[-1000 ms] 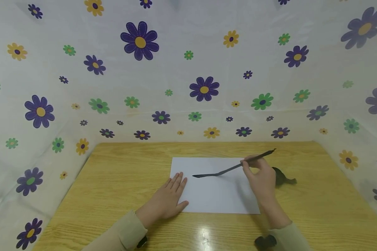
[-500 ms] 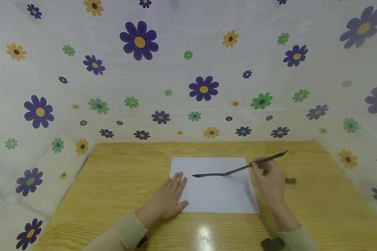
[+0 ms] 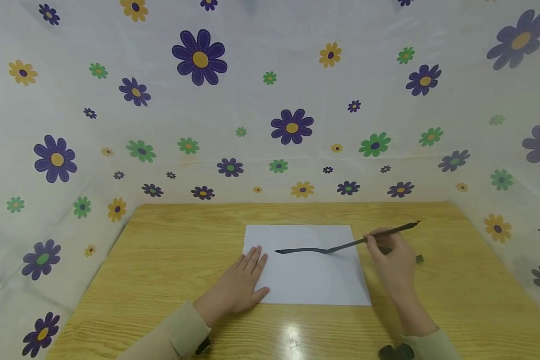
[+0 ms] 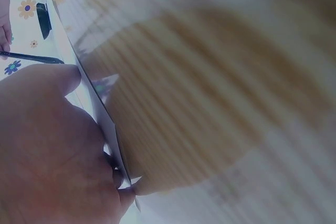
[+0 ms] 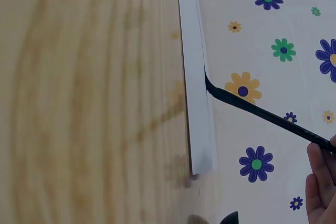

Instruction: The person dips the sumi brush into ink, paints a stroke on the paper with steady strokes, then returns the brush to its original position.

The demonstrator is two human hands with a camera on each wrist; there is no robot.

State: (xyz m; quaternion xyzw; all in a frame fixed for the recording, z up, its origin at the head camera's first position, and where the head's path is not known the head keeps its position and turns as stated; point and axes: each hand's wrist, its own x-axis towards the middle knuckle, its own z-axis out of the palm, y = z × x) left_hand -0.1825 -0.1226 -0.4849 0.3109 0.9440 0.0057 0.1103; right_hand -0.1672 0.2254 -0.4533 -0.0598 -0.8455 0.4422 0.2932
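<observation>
My right hand holds a slim black paintbrush between thumb and fingers, its handle slanting up to the right. The bent brush tip meets a white sheet of paper at the end of a black stroke that runs across the sheet's upper half. In the right wrist view the brush reaches the paper at a slant. My left hand lies flat with fingers extended, resting on the sheet's left edge. In the left wrist view the left hand's thumb lies along the paper's near edge.
A small dark dish-like object stands right of the paper, mostly hidden by my right hand; it also shows in the left wrist view as a dark shape. The wooden table ends at a flower-printed sheet at the back and sides.
My right hand has moved right with the brush, and the black stroke has grown longer to the right. The dark object is now more covered by the hand. My left hand has stayed put.
</observation>
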